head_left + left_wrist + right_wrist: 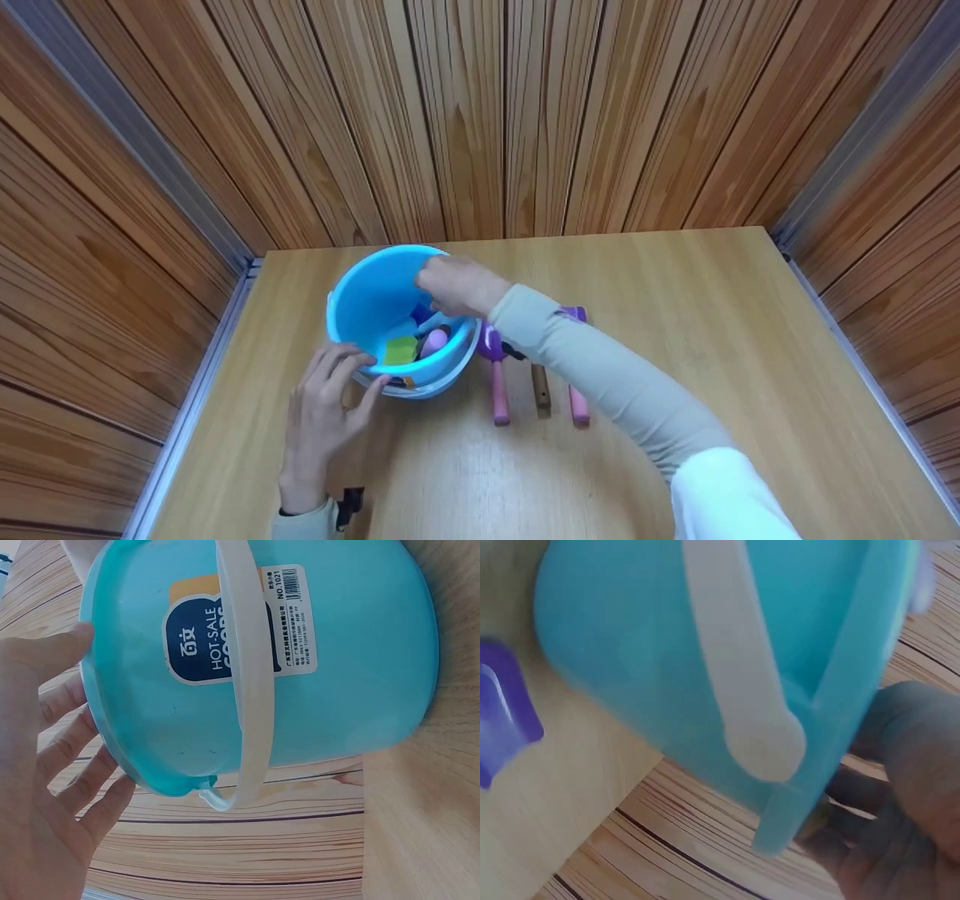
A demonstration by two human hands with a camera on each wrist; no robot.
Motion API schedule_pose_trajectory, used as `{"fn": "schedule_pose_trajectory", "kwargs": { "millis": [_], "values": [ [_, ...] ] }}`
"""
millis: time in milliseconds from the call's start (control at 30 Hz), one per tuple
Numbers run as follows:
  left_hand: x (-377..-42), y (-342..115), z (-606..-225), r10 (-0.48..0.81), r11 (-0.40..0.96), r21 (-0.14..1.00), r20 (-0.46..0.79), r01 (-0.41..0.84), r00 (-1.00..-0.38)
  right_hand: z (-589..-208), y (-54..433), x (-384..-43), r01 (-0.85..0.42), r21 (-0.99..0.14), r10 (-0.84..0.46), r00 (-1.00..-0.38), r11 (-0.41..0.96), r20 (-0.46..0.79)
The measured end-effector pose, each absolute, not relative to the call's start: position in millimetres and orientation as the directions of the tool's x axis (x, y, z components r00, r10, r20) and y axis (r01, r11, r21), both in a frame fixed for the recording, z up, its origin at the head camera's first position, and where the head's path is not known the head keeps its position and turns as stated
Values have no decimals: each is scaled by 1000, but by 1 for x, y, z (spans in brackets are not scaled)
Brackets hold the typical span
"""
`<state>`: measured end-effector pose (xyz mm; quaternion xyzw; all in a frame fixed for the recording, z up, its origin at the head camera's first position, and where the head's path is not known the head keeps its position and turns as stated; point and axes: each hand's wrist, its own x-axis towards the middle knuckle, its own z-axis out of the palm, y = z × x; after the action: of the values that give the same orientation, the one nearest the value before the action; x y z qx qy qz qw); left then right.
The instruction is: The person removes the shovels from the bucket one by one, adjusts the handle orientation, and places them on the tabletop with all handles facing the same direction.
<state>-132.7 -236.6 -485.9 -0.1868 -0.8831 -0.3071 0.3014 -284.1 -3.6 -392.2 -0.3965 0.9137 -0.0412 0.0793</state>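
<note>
A light blue bucket (379,289) stands on the table with its white handle (255,660) folded down against the outside. My left hand (319,420) grips the near left rim, thumb (56,652) outside and fingers over the edge. Bent at the knuckles, my right hand (461,286) is at the right rear rim; its fingertips are partly behind the bucket wall in the right wrist view, and I cannot tell what they hold. Inside the bucket lie a green block-like piece (400,350), a pinkish-purple rounded piece (435,342) and blue pieces (422,313).
Right of the bucket, a purple scoop with a pink handle (499,394), a brown handle (541,386) and a pink-handled purple tool (578,406) lie side by side, partly under my right forearm. Wooden walls (480,120) enclose the table (675,300).
</note>
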Motion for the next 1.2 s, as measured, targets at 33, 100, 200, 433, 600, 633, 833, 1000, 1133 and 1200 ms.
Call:
{"fn": "schedule_pose_trajectory", "kwargs": {
  "millis": [33,100,200,433,600,633,833,1000,1133,1200],
  "values": [
    [-133,-236,-486,144,740,432,647,516,-749,-392,-8,-285,-728,-94,-734,-667,679,-133],
    [-133,-236,-486,144,738,435,645,515,-751,-394,-17,-288,-749,7,-738,-655,663,-161],
    [-133,-235,-486,142,739,438,640,511,-755,-398,-27,-290,-764,137,-740,-645,631,-192],
    [-133,-235,-487,146,737,440,638,513,-756,-409,-45,-289,-717,275,-659,-697,641,-282],
    [-132,-235,-488,142,737,442,638,512,-756,-413,-58,-283,-663,351,-575,-748,661,-330],
    [-132,-235,-488,141,736,443,639,512,-756,-413,-61,-282,-648,378,-552,-762,662,-338],
    [-132,-235,-490,144,732,436,653,524,-744,-418,-74,-277,-557,544,-434,-830,627,-350],
    [-132,-236,-491,143,732,436,652,523,-744,-419,-79,-275,-540,621,-428,-839,569,-337],
    [-133,-237,-491,151,726,425,668,540,-729,-418,-80,-274,-537,635,-430,-839,555,-334],
    [-133,-237,-491,152,723,423,674,546,-723,-417,-80,-274,-535,636,-436,-839,556,-325]
  ]
}}
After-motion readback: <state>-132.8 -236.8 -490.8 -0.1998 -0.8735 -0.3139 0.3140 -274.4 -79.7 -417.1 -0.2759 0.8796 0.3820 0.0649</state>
